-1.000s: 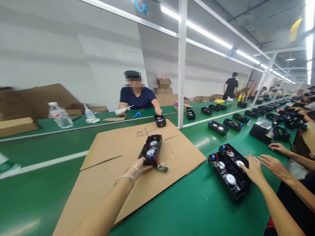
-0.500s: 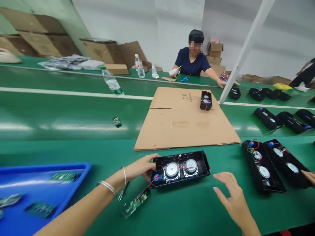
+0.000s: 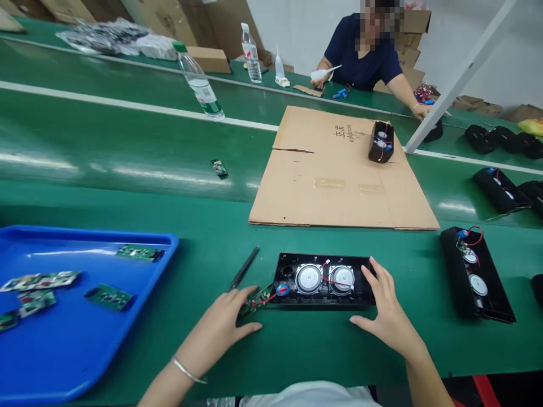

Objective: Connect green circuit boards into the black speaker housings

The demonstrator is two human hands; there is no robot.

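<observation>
Gaping, the right hand [image 3: 384,305] touches an oblong black plastic case [image 3: 357,302] at three o'clock; the half-curled left hand [image 3: 220,325], grip unclear, meets a green circuit board [image 3: 263,295] at nine.

Blue plastic tray [image 3: 55,350] runs off the left edge, and a small green circuit board [image 3: 263,295] sits partly behind the left fingers [image 3: 240,296], perhaps touching!
</observation>
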